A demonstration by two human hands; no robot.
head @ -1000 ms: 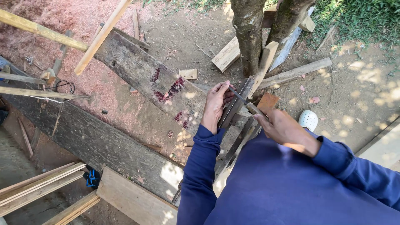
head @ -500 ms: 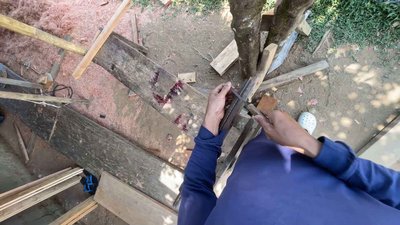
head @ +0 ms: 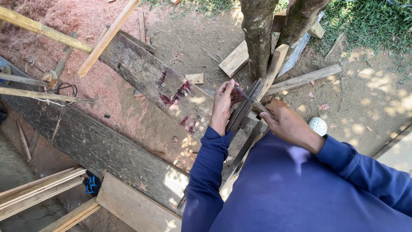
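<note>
While a person in a dark blue long-sleeved top looks down from above, both bare hands meet at a saw blade [head: 243, 108] clamped edge-up between dark wooden strips. That blade is a long, narrow, grey metal band with a fine row of teeth along its top edge; it runs on a slant from about 7 o'clock near the person's body to 1 o'clock, where it ends against a pale wooden stake [head: 273, 66] leaning on a tree trunk [head: 257, 34].

At 9 o'clock of the blade, the left hand [head: 223, 105] has its fingers curled, pinching the far tip of a thin dark file [head: 245, 95]. At 3 o'clock of the blade, the right hand [head: 288, 123] is closed around the file's wooden handle end. That file lies across the toothed edge, touching it.

Under the blade, weathered grey planks [head: 150, 79] stretch toward 10 o'clock, one marked with dark red paint. Reddish sawdust [head: 64, 17] covers the ground at 11 o'clock. A white perforated clog [head: 318, 125] sits just beyond the right wrist at 3 o'clock. Loose pale boards [head: 234, 58] lie on bare dirt near the trunk, and grass [head: 369, 19] shows at 1 o'clock.
</note>
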